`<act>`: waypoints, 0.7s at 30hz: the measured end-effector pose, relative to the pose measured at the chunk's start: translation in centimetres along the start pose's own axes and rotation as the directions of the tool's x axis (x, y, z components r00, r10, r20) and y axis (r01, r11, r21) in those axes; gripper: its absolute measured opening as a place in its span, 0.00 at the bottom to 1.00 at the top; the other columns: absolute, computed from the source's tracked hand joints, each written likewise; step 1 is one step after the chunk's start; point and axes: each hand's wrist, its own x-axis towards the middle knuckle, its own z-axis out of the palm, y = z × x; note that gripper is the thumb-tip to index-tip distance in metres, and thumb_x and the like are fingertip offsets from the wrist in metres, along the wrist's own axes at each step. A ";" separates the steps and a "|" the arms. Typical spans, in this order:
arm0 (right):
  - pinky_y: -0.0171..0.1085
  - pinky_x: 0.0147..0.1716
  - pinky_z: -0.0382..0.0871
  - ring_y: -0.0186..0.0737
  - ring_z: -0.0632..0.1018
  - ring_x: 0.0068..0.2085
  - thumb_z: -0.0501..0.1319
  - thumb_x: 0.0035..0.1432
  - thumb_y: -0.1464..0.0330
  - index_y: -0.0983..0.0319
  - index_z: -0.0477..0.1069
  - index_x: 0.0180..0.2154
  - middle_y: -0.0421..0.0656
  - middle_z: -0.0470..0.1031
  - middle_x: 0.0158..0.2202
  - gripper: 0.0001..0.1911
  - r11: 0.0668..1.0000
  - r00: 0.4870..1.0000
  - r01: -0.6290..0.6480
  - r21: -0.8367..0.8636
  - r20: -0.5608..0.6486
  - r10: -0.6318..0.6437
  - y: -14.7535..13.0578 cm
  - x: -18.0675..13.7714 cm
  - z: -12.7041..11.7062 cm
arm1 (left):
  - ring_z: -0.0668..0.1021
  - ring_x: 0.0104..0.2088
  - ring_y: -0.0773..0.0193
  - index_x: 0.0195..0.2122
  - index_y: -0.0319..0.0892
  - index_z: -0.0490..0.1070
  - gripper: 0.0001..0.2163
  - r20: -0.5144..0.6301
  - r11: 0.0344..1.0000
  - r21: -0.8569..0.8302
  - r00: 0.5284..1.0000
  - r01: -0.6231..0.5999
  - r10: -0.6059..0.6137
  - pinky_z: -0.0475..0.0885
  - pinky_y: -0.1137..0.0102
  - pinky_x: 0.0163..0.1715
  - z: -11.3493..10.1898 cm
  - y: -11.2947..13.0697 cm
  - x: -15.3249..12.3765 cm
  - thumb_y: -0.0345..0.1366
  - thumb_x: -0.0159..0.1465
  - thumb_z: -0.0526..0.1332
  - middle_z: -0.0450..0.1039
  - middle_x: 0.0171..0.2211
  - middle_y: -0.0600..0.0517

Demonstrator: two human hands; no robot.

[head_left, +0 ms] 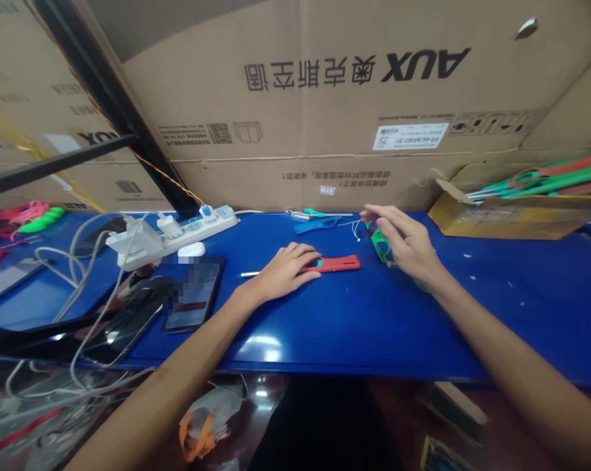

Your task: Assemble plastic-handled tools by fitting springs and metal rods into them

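Left hand (288,271) closes around a red tool (343,263) lying mid-bench (344,320), hiding its middle; right hand (413,248) partly covers a green piece (379,247), whether gripping I cannot tell; cardboard (275,134) behind reads "AUX", upside down.

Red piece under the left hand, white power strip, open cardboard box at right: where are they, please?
Red piece (341,263): head view, on its uncovered right end.
White power strip (194,229): head view, on its socket face.
Open cardboard box (511,219): head view, on its front wall.
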 end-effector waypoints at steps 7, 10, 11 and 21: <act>0.47 0.46 0.75 0.43 0.80 0.40 0.62 0.67 0.61 0.52 0.79 0.52 0.42 0.80 0.39 0.14 0.993 0.999 0.030 -0.115 -0.011 -0.031 0.2 0.1 -0.6 | 0.70 0.58 0.52 0.63 0.45 0.67 0.22 -0.011 1.000 0.010 1.000 -0.018 0.018 0.65 0.59 0.54 0.3 -0.2 0.0 0.51 0.76 0.50 0.69 0.61 0.45; 0.48 0.51 0.73 0.43 0.80 0.48 0.53 0.73 0.63 0.51 0.70 0.63 0.44 0.80 0.49 0.20 0.997 0.995 0.032 -0.069 0.099 -0.025 0.1 0.2 -0.9 | 0.70 0.58 0.52 0.63 0.45 0.66 0.22 -0.012 1.000 0.013 1.000 -0.016 0.016 0.65 0.59 0.54 0.3 -0.1 0.0 0.51 0.76 0.50 0.69 0.62 0.45; 0.47 0.51 0.74 0.43 0.80 0.48 0.53 0.73 0.64 0.51 0.70 0.63 0.44 0.80 0.49 0.21 0.998 0.993 0.037 -0.052 0.110 -0.031 0.0 0.2 -1.0 | 0.70 0.58 0.52 0.63 0.45 0.67 0.22 -0.011 1.000 0.015 1.000 -0.015 0.015 0.65 0.59 0.54 0.2 -0.1 -0.1 0.51 0.76 0.50 0.69 0.62 0.45; 0.49 0.51 0.76 0.43 0.81 0.48 0.55 0.72 0.61 0.51 0.73 0.61 0.43 0.81 0.49 0.20 0.998 0.987 -0.063 0.013 0.150 0.060 -0.1 0.3 -1.7 | 0.70 0.58 0.52 0.65 0.45 0.66 0.22 0.003 1.000 0.011 1.000 -0.009 0.009 0.65 0.58 0.55 0.1 0.0 0.0 0.50 0.76 0.50 0.68 0.61 0.45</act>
